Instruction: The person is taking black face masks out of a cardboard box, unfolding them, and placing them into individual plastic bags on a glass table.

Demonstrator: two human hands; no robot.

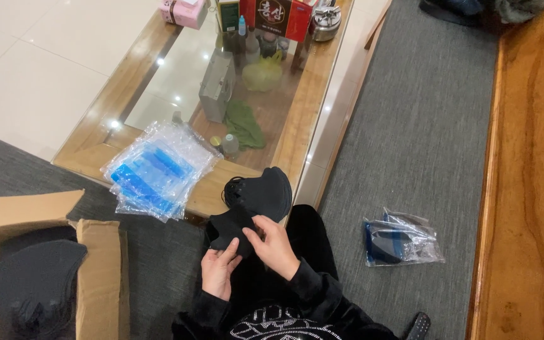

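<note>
Seated on grey carpet (423, 126), knees toward the desk (297, 119), a low wooden one with a glass top.

Left hand (218, 269): raised from the lap just short of the desk's near edge, palm turned up and inward, fingers curled, thumb pressed on the lower edge of a black mask (229, 230). Grip closed on that mask in a light pinch, not a fist. Black sleeve showing at the wrist.

Right hand (275, 242): just right of the left hand, also short of the desk's near edge, back of the hand toward the camera, wrist bent down, fingers reaching left across the same black mask. Grip closed on the mask between thumb and fingertips; how firmly, cannot tell.

Black mask: held between both hands, flat and folded, just below the desk's near corner, its upper end touching or overlapping a stack of black masks (260, 192) resting on that corner.

On the desk's near-left end: a heap of clear plastic bags with blue strips (158, 170), overhanging the edge.

Left of the desk, on the carpet: an open cardboard box (96, 271) with more dark masks (29, 283) inside.

Right of the desk, well apart, on the carpet: a small pile of filled clear bags (401, 239).

At the desk's far end: a pink box (184, 11), red boxes (277, 16), a metal container (326, 22). Under the glass: a green cloth (244, 126), a yellow-green bag (262, 72).
</note>
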